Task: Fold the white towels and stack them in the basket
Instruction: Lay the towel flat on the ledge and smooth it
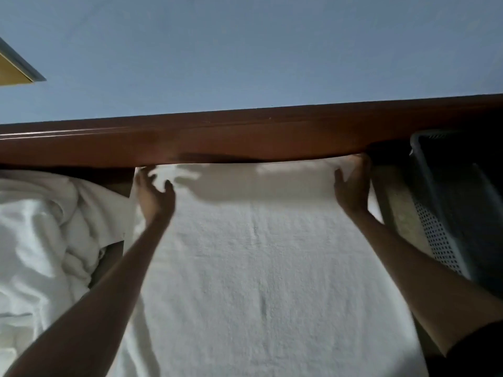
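White terry towel (261, 268) lies spread flat across the middle of the surface, its far edge reaching a brown wooden rail (245, 137). The left hand (155, 195) hovers with fingers spread at the far left corner, while the right hand (352, 187) pinches the far right corner. A crumpled towel pile (46, 235) sits left; the perforated basket (438, 240) stands right.

Nubby terry towel (258, 268), glossy wooden rail (217, 140)
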